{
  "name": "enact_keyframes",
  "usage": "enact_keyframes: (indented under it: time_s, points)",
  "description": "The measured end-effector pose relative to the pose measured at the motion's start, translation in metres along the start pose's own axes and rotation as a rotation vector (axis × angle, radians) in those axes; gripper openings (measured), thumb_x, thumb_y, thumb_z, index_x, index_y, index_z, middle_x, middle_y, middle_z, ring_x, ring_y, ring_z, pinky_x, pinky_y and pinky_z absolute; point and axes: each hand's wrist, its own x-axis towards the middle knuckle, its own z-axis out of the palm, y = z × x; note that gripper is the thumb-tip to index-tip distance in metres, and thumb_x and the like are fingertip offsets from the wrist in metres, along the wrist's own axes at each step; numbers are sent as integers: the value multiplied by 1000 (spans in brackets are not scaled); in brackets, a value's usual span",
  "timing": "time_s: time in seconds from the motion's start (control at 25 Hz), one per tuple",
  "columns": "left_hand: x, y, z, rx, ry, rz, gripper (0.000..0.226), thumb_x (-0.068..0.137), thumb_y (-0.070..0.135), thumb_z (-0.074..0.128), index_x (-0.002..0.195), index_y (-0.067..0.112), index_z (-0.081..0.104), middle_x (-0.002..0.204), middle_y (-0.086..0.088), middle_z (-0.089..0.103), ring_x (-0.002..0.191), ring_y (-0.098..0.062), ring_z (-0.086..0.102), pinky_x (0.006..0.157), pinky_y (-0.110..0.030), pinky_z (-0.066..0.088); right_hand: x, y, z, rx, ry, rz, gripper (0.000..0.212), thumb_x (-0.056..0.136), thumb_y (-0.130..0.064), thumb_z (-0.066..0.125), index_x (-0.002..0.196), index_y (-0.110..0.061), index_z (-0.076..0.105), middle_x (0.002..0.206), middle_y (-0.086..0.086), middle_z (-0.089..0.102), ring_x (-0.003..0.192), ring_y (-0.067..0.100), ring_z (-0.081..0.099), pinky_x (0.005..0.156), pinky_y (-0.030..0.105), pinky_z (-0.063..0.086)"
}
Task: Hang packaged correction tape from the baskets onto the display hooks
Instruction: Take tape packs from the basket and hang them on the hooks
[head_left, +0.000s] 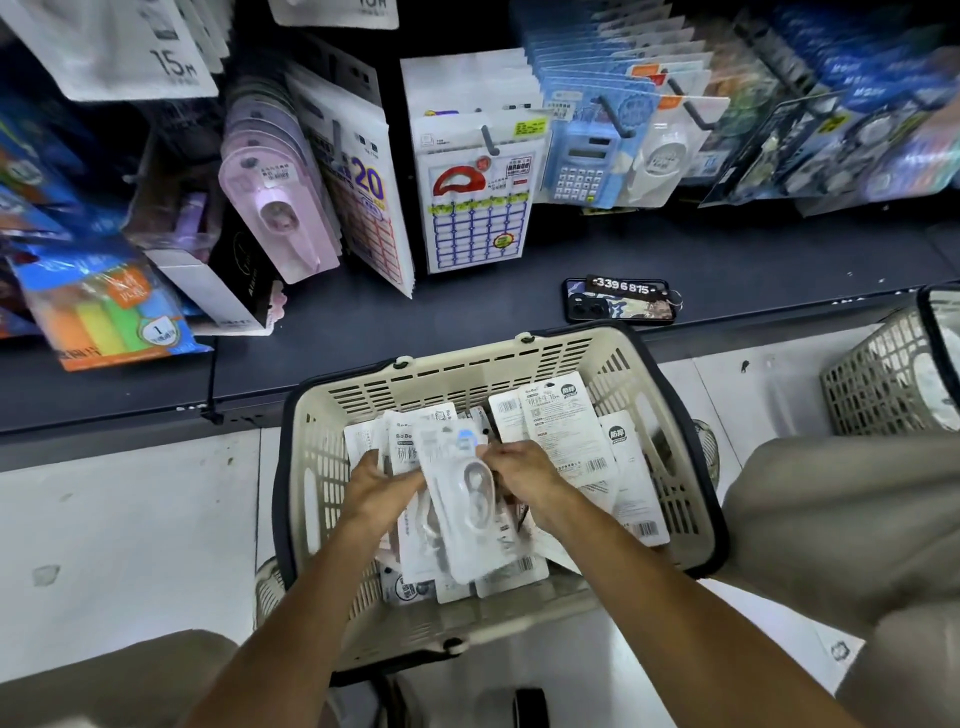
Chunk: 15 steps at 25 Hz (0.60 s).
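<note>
A cream plastic basket (311, 467) with a dark rim stands on the floor in front of me, holding several white correction tape packs (566, 431). Both hands are inside it. My left hand (376, 491) and my right hand (519, 475) together hold a stack of white correction tape packs (467, 499), blister side up, above the loose ones. Display hooks (488, 140) on the shelf above carry hanging stationery; a row of pink correction tape packs (278, 208) hangs at the left.
A phone with a number tag (621, 304) lies on the dark shelf ledge (467, 312) behind the basket. A second grey basket (883, 374) stands at the right. My knees (831, 509) flank the basket. Sticky-note packs (104, 312) lean at the left.
</note>
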Motion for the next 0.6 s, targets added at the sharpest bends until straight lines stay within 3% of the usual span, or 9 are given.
enact_keyframes:
  time_s: [0.08, 0.16, 0.28, 0.36, 0.44, 0.52, 0.6]
  points:
    - [-2, 0, -2, -62, -71, -37, 31, 80, 30, 85, 97, 31, 59, 94, 16, 65, 88, -9, 62, 83, -26, 42, -3, 11, 2, 54, 47, 43, 35, 101, -25, 60, 68, -14, 62, 48, -5, 55, 37, 6, 45, 41, 17, 38]
    - [0, -2, -1, -38, -149, -62, 38, 80, 36, 82, 111, 31, 61, 112, 11, 69, 102, -14, 63, 89, -30, 43, -4, 17, 1, -68, 87, -9, 30, 103, -26, 56, 78, -12, 64, 63, 0, 63, 49, 7, 55, 51, 22, 45]
    - [0, -3, 2, -89, -208, -171, 64, 88, 57, 67, 140, 23, 56, 144, -6, 58, 131, -31, 54, 113, -47, 37, -4, 18, -2, -267, 164, -98, 23, 104, -25, 53, 88, -11, 62, 89, 9, 67, 79, 21, 63, 75, 36, 53]
    - [-6, -1, 4, -42, -271, -169, 76, 76, 78, 64, 132, 27, 63, 144, -6, 57, 136, -33, 50, 118, -53, 32, -6, 21, 3, -226, 132, -58, 23, 104, -24, 52, 87, -12, 61, 84, 7, 68, 73, 21, 65, 75, 41, 59]
    - [-9, -4, 7, 42, -294, -128, 87, 55, 74, 84, 121, 20, 67, 132, -10, 68, 122, -32, 63, 111, -51, 44, -12, 24, 16, -114, 19, 39, 21, 105, -25, 51, 90, -15, 63, 69, 2, 68, 57, 13, 65, 64, 36, 63]
    - [-5, -8, 7, 29, -229, -104, 82, 54, 47, 96, 123, 22, 59, 121, -5, 71, 105, -22, 69, 89, -42, 57, -15, 23, 17, -37, -72, 87, 19, 104, -25, 54, 92, -15, 65, 58, -1, 65, 51, 10, 62, 57, 32, 61]
    - [-2, -6, 5, 18, -189, -85, 70, 58, 35, 97, 112, 28, 55, 112, 4, 71, 93, -12, 67, 71, -30, 53, -18, 18, 10, 71, -124, 119, 17, 101, -25, 60, 94, -11, 67, 60, 1, 66, 55, 14, 64, 61, 35, 62]
